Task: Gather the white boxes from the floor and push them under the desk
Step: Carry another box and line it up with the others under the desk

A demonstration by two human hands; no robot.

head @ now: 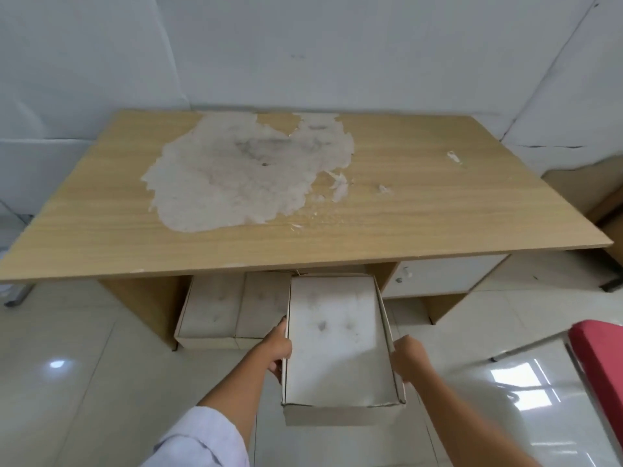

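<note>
Bare room, pale walls and glossy tiled floor.

White walls [303,45] fill the frame from 10 to 2 o'clock, scuffed, with thin dark cracks running down at 2 o'clock. The floor [84,382] is shiny off-white tile with grey grout lines; a small light glare sits at 8 o'clock and a window reflection at 4 o'clock. A red chair [598,358] edge shows at 4 o'clock, a metal leg [18,294] at 9 o'clock, and a tan cabinet [593,193] against the wall at 3 o'clock.
</note>
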